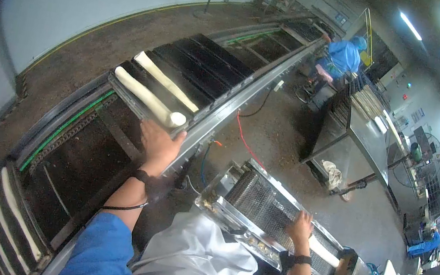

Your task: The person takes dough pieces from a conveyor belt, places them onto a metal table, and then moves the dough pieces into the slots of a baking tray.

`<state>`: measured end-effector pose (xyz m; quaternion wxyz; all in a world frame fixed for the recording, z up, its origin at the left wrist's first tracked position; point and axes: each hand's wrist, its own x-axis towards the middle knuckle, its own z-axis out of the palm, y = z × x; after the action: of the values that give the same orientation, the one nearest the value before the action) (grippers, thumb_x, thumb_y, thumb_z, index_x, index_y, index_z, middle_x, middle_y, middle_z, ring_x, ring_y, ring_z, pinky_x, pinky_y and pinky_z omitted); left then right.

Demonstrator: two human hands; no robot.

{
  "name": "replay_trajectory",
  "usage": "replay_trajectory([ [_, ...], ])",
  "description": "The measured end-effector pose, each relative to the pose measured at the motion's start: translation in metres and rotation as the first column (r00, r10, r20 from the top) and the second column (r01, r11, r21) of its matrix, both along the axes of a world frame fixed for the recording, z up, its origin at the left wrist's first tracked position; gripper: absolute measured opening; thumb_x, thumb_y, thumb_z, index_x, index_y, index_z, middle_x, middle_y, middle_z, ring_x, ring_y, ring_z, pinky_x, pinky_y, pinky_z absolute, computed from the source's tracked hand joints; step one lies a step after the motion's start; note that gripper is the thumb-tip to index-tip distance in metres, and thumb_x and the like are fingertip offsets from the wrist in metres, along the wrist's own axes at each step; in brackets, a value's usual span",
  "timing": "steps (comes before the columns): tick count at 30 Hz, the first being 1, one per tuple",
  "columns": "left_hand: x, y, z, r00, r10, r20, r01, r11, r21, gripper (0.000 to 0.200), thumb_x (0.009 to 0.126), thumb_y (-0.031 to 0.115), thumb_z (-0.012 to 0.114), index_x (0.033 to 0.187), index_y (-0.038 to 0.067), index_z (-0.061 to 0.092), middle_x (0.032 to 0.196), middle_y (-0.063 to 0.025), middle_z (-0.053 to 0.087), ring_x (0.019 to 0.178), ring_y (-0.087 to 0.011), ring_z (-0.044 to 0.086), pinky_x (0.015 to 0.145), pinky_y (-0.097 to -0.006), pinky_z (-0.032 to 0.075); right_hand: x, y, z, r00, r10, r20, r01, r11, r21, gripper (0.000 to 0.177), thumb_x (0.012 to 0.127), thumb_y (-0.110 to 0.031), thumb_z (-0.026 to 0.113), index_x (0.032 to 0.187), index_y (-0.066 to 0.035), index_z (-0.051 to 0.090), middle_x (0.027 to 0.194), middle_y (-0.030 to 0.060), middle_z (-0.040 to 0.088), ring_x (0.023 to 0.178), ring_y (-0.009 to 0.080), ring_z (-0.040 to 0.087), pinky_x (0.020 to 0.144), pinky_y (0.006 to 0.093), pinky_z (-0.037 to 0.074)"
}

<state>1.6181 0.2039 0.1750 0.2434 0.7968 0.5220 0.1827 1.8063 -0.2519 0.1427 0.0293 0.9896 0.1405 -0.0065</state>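
My left hand is open, fingers spread at the near edge of a black tray on the rail line. Two long pale strips, apparently dough, lie just beyond it: the nearer strip has a rounded end by my fingertips, and the farther strip lies alongside. To the right, my right hand is closed over the end of another pale strip on a machine with a metal mesh belt. The fingers' grip is partly hidden.
More pale strips lie in a tray at lower left. Metal rails run away from me. A co-worker in blue stands farther along them. A steel table with stacked long pieces stands at right; a red hose hangs between.
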Motion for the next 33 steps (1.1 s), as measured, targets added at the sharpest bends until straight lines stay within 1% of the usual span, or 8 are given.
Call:
replay_trajectory([
  [11, -0.003, -0.003, 0.0, 0.999, -0.039, -0.028, 0.039, 0.999, 0.021, 0.106, 0.085, 0.055, 0.059, 0.139, -0.022, 0.009, 0.147, -0.0407, 0.008, 0.141, -0.0476, 0.009, 0.115, -0.0526, 0.016, -0.012, -0.078, -0.008, 0.993, -0.08, 0.09, 0.097, 0.974, -0.207, 0.039, 0.069, -0.019, 0.071, 0.105, -0.008, 0.064, 0.105, 0.0189, 0.065, 0.101, 0.0387, 0.06, 0.085, 0.0464, 0.05],
  [15, -0.002, -0.001, -0.005, 0.999, -0.031, -0.018, 0.032, 0.996, 0.079, 0.105, 0.085, 0.056, 0.058, 0.138, -0.023, 0.012, 0.146, -0.0418, 0.011, 0.14, -0.0486, 0.012, 0.115, -0.0518, 0.017, 0.029, -0.046, 0.059, 0.99, -0.004, 0.139, -0.044, 0.938, 0.343, 0.038, 0.064, -0.021, 0.081, 0.094, -0.001, 0.067, 0.09, 0.0199, 0.069, 0.084, 0.0309, 0.068, 0.074, 0.0426, 0.053],
  [19, -0.003, -0.001, -0.009, 0.995, -0.058, -0.08, 0.068, 0.99, 0.127, 0.105, 0.085, 0.057, 0.058, 0.137, -0.024, 0.015, 0.145, -0.0425, 0.014, 0.139, -0.0488, 0.015, 0.114, -0.0515, 0.018, 0.041, 0.007, 0.192, 0.991, 0.124, 0.06, -0.11, 0.451, 0.886, 0.028, 0.087, -0.023, 0.063, 0.098, 0.002, 0.065, 0.088, 0.0112, 0.069, 0.071, 0.0151, 0.064, 0.059, 0.0293, 0.051],
  [21, -0.002, 0.002, -0.015, 0.998, -0.037, -0.048, 0.045, 0.983, 0.178, 0.106, 0.084, 0.058, 0.058, 0.136, -0.024, 0.017, 0.144, -0.0426, 0.016, 0.139, -0.0489, 0.017, 0.114, -0.0512, 0.017, 0.033, 0.054, 0.251, 0.996, 0.089, 0.013, -0.03, 0.201, 0.979, 0.046, 0.087, -0.02, 0.063, 0.124, 0.005, 0.052, 0.11, 0.0184, 0.064, 0.087, 0.0216, 0.066, 0.072, 0.03, 0.054],
  [23, -0.002, 0.001, -0.012, 0.999, -0.027, -0.03, 0.032, 0.987, 0.158, 0.106, 0.083, 0.059, 0.059, 0.135, -0.025, 0.017, 0.144, -0.0425, 0.016, 0.139, -0.0488, 0.017, 0.115, -0.051, 0.016, 0.013, 0.099, 0.287, 0.752, 0.606, 0.258, -0.069, -0.318, 0.946, 0.072, 0.085, -0.017, 0.066, 0.143, 0.004, 0.029, 0.134, 0.0255, 0.049, 0.116, 0.0305, 0.057, 0.094, 0.0351, 0.05],
  [25, -0.003, -0.003, -0.007, 1.0, -0.021, -0.012, 0.023, 0.991, 0.134, 0.107, 0.083, 0.059, 0.059, 0.135, -0.025, 0.017, 0.144, -0.0424, 0.017, 0.139, -0.0488, 0.017, 0.115, -0.0508, 0.015, -0.011, 0.14, 0.309, 0.682, 0.641, 0.353, -0.056, -0.435, 0.898, 0.085, 0.081, -0.014, 0.071, 0.148, 0.0, 0.021, 0.144, 0.0273, 0.037, 0.133, 0.0353, 0.039, 0.109, 0.0428, 0.037],
  [28, -0.003, -0.003, -0.004, 0.999, -0.032, -0.024, 0.034, 0.993, 0.114, 0.108, 0.083, 0.059, 0.06, 0.136, -0.024, 0.015, 0.145, -0.0423, 0.015, 0.139, -0.0489, 0.015, 0.115, -0.0509, 0.014, -0.013, 0.161, 0.296, 0.661, 0.686, 0.304, -0.113, -0.31, 0.944, 0.083, 0.08, -0.009, 0.069, 0.149, -0.008, 0.023, 0.147, 0.0253, 0.032, 0.139, 0.0352, 0.03, 0.112, 0.0475, 0.03],
  [33, 0.002, 0.004, -0.011, 0.999, -0.026, -0.028, 0.028, 0.999, 0.045, 0.112, 0.081, 0.057, 0.063, 0.138, -0.023, 0.01, 0.146, -0.0419, 0.011, 0.141, -0.0477, 0.01, 0.116, -0.0507, 0.013, 0.016, 0.114, 0.134, 0.88, 0.464, 0.1, -0.306, 0.395, 0.866, 0.072, 0.084, -0.005, 0.066, 0.147, -0.009, 0.031, 0.153, 0.011, 0.029, 0.142, 0.0274, 0.026, 0.113, 0.0424, 0.027],
])
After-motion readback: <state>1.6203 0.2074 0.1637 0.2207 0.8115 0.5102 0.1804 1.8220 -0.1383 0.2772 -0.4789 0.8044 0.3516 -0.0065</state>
